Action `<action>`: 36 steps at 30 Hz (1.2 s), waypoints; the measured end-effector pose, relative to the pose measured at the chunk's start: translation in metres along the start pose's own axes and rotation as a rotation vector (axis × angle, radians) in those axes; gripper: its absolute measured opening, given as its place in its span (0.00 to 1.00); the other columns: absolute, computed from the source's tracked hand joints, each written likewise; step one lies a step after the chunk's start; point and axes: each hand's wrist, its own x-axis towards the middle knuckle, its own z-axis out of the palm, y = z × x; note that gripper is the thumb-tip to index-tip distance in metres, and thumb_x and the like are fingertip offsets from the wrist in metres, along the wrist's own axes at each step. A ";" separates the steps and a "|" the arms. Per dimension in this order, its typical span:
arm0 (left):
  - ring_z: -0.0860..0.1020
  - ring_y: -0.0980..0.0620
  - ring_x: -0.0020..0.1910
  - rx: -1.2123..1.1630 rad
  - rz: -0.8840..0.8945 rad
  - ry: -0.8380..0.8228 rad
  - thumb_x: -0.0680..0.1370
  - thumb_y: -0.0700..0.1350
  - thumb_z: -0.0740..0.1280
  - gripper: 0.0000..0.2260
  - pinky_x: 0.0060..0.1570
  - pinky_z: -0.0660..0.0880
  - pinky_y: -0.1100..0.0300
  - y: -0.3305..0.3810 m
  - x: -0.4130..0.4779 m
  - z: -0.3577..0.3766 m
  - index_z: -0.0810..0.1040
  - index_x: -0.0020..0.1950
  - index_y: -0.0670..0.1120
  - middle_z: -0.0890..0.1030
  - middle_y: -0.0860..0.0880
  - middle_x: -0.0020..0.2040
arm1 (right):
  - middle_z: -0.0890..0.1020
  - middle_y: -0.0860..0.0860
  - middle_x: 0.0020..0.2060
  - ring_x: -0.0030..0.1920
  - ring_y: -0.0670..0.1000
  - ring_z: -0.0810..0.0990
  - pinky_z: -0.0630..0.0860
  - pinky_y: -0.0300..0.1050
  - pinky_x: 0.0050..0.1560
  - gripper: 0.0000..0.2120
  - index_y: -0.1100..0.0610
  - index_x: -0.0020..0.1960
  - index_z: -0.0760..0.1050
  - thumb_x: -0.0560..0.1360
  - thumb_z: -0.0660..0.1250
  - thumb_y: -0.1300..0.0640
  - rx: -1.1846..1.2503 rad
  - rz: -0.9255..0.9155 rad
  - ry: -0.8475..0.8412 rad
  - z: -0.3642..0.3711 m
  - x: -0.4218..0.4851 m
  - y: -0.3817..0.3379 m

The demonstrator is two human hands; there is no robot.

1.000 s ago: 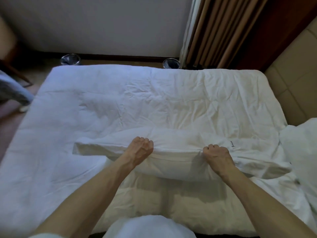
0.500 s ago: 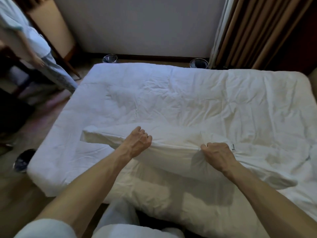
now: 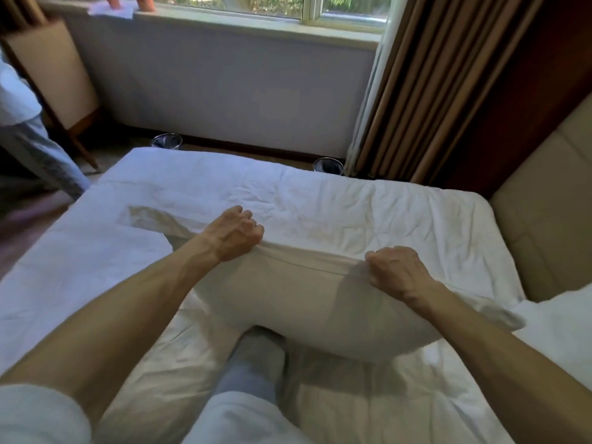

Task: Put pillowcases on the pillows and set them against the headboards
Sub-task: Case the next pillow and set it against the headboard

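Both grips are closed: left hand (image 3: 235, 233) and right hand (image 3: 397, 271) clutch the pillow (image 3: 307, 302) edge, held above the bed (image 3: 368, 206) at centre frame.

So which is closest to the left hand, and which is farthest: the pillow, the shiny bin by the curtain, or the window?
1. The pillow: the left hand is gripping its top edge.
2. The shiny bin: on the floor past the bed's far side, beside the curtain.
3. The window: up above the wall, farthest.
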 end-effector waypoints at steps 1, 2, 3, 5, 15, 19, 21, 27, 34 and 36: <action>0.75 0.48 0.33 -0.026 0.018 0.022 0.69 0.36 0.63 0.08 0.35 0.61 0.58 -0.002 0.008 -0.001 0.71 0.34 0.48 0.80 0.49 0.31 | 0.72 0.53 0.33 0.32 0.56 0.69 0.66 0.46 0.35 0.08 0.56 0.39 0.65 0.74 0.63 0.58 -0.006 0.017 -0.019 -0.005 0.000 0.006; 0.76 0.48 0.35 -0.051 0.035 0.056 0.71 0.37 0.61 0.07 0.36 0.63 0.57 -0.003 0.019 -0.002 0.72 0.35 0.48 0.80 0.48 0.33 | 0.71 0.52 0.33 0.32 0.55 0.69 0.67 0.45 0.35 0.08 0.56 0.40 0.65 0.74 0.63 0.58 -0.011 0.037 -0.036 -0.009 -0.002 0.014; 0.76 0.48 0.36 -0.076 0.048 0.096 0.72 0.37 0.60 0.08 0.37 0.65 0.57 -0.004 0.032 -0.005 0.73 0.37 0.47 0.81 0.48 0.35 | 0.70 0.51 0.33 0.32 0.55 0.70 0.66 0.45 0.34 0.07 0.56 0.40 0.65 0.74 0.62 0.57 -0.024 0.061 -0.048 -0.012 -0.004 0.025; 0.76 0.48 0.36 -0.120 0.069 0.157 0.73 0.37 0.59 0.08 0.38 0.68 0.56 -0.007 0.062 -0.012 0.74 0.38 0.47 0.81 0.49 0.35 | 0.71 0.51 0.33 0.32 0.54 0.71 0.65 0.44 0.32 0.06 0.56 0.40 0.66 0.73 0.62 0.58 -0.043 0.113 -0.075 -0.017 -0.006 0.049; 0.77 0.47 0.39 -0.425 0.322 0.209 0.70 0.44 0.65 0.03 0.38 0.67 0.58 0.011 0.260 0.021 0.77 0.41 0.47 0.81 0.49 0.37 | 0.81 0.52 0.45 0.42 0.56 0.78 0.65 0.44 0.38 0.07 0.51 0.44 0.66 0.74 0.62 0.50 0.087 0.416 -0.338 0.060 0.017 0.141; 0.79 0.46 0.44 -0.605 0.409 0.196 0.74 0.45 0.64 0.05 0.39 0.74 0.53 0.028 0.321 0.087 0.78 0.48 0.48 0.80 0.50 0.42 | 0.81 0.47 0.47 0.47 0.52 0.80 0.67 0.45 0.39 0.07 0.48 0.45 0.65 0.75 0.62 0.47 0.242 0.505 -0.416 0.116 0.049 0.161; 0.78 0.46 0.45 -0.674 0.369 0.237 0.78 0.48 0.62 0.06 0.41 0.74 0.52 0.031 0.341 0.117 0.77 0.51 0.48 0.79 0.49 0.45 | 0.80 0.45 0.46 0.46 0.50 0.78 0.73 0.47 0.42 0.03 0.46 0.46 0.69 0.75 0.62 0.48 0.381 0.586 -0.426 0.131 0.064 0.179; 0.74 0.48 0.47 -0.792 0.359 0.281 0.81 0.53 0.60 0.10 0.49 0.71 0.53 0.027 0.379 0.159 0.74 0.54 0.48 0.77 0.51 0.49 | 0.79 0.50 0.49 0.50 0.53 0.77 0.74 0.50 0.47 0.06 0.47 0.55 0.77 0.80 0.62 0.53 0.598 0.732 -0.440 0.166 0.101 0.206; 0.71 0.46 0.40 -0.830 0.366 0.293 0.80 0.45 0.63 0.03 0.42 0.69 0.52 0.038 0.386 0.169 0.71 0.48 0.48 0.73 0.50 0.41 | 0.76 0.49 0.52 0.55 0.53 0.74 0.66 0.47 0.47 0.11 0.50 0.56 0.70 0.76 0.60 0.61 0.281 0.712 -0.584 0.153 0.128 0.184; 0.70 0.47 0.39 -0.859 0.316 0.265 0.79 0.43 0.64 0.03 0.42 0.68 0.52 0.037 0.381 0.168 0.71 0.48 0.48 0.73 0.50 0.40 | 0.76 0.50 0.54 0.57 0.54 0.74 0.68 0.46 0.50 0.14 0.51 0.59 0.69 0.74 0.60 0.62 0.226 0.694 -0.605 0.143 0.132 0.184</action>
